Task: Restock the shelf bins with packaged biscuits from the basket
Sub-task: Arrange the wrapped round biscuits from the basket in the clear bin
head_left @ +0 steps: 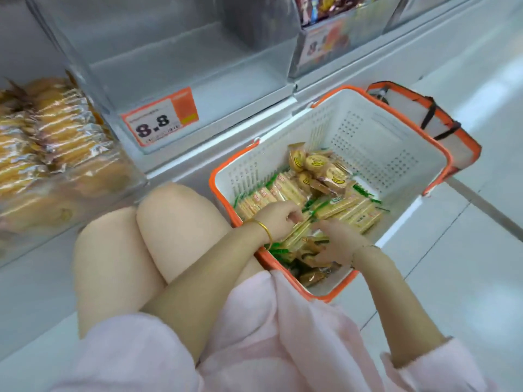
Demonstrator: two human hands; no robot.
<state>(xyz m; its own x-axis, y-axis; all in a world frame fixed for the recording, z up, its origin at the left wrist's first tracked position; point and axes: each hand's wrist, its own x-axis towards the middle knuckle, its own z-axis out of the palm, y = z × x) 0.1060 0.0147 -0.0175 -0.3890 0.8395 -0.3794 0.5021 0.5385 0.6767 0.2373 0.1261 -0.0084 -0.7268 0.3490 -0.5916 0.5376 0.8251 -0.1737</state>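
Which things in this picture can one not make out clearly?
Head view, small print on the price tag: too small, blurred.
Head view, right hand's grip on the packets: hidden by its own back.
Head view, top-right bin's contents: cut off by the upper edge.

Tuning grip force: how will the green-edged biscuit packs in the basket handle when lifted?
Probably stiff: the green-edged biscuit packs lie straight and flat. Likely light: the left hand pinches one with fingertips. Glossy film may slip; hard squeezing could crack biscuits.
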